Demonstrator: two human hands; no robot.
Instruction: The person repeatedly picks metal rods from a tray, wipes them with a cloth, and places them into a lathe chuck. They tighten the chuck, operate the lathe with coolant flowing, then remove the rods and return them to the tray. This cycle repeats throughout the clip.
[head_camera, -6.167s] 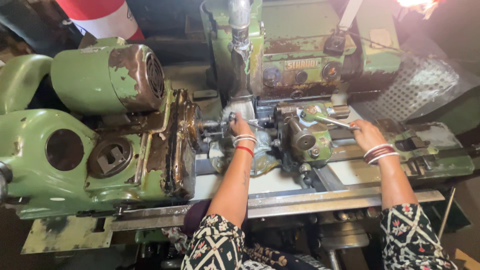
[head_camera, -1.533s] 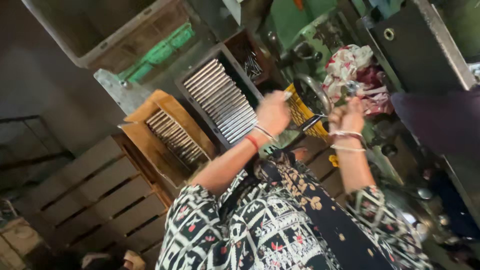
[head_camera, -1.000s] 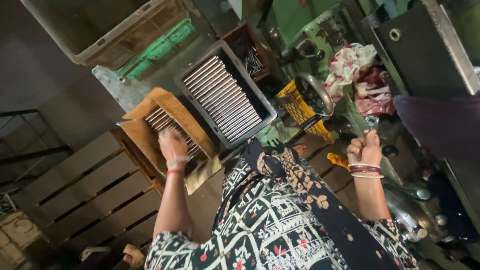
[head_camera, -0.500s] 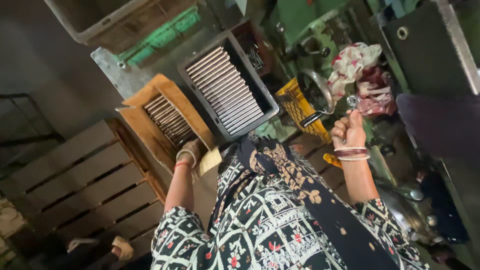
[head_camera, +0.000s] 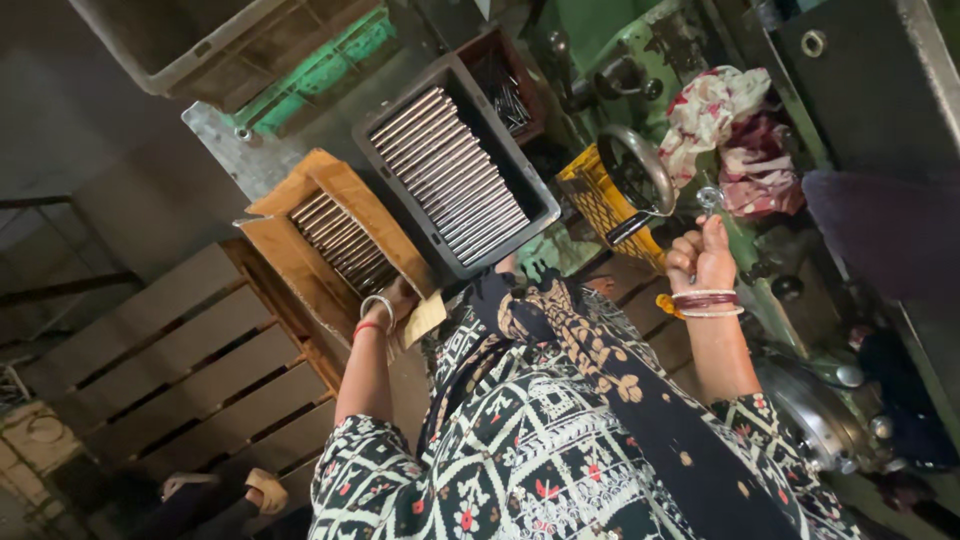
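Beside the green machine (head_camera: 600, 40), I reach my left hand (head_camera: 395, 300) into the cardboard box (head_camera: 330, 235) of steel rods (head_camera: 340, 245), grip hidden; right hand (head_camera: 700, 258) pinches a small metal piece (head_camera: 710, 197). Judged step: picking up a rod. Next: a firm lift.

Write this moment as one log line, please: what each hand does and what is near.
left hand: reaching into cardboard box of metal rods | right hand: raised, holding small metal part | near: grey tray of rods

Rods (head_camera: 342, 243) packed in cardboard box (head_camera: 290, 200), set on pallet (head_camera: 170, 360); tray (head_camera: 455, 170) (rods laid inside) placed right of box; crate (head_camera: 590, 190) positioned right of tray.
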